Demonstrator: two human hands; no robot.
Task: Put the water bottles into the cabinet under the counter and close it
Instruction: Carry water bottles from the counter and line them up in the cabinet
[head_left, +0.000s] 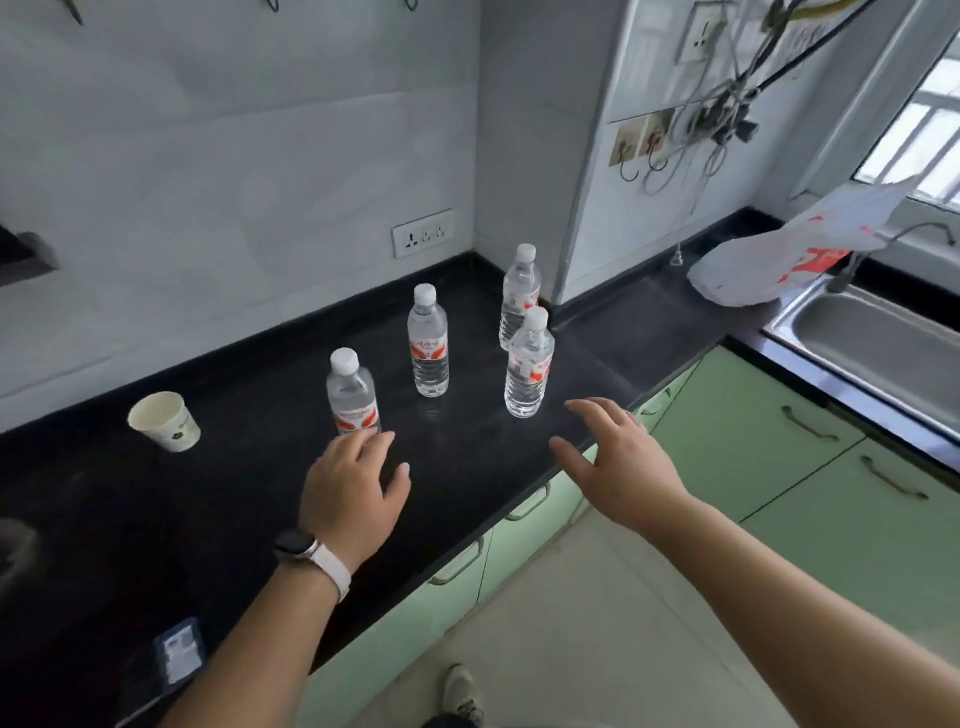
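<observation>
Several clear water bottles with white caps and red labels stand upright on the black counter (467, 457). The nearest bottle (351, 392) is at the left, and my left hand (353, 491), wearing a watch, hovers just in front of it with fingers apart, perhaps touching its base. A second bottle (428, 343) stands behind. Two more bottles (527, 366) (519, 291) stand to the right. My right hand (615, 460) is open over the counter's edge, just short of the front right bottle. Green cabinet doors (524, 514) below the counter are shut.
A paper cup (165, 421) stands at the left of the counter. A small blue packet (179, 649) lies near the front edge. A white and red plastic bag (789, 254) lies beside the steel sink (872, 348). A wall socket (422, 233) sits behind the bottles.
</observation>
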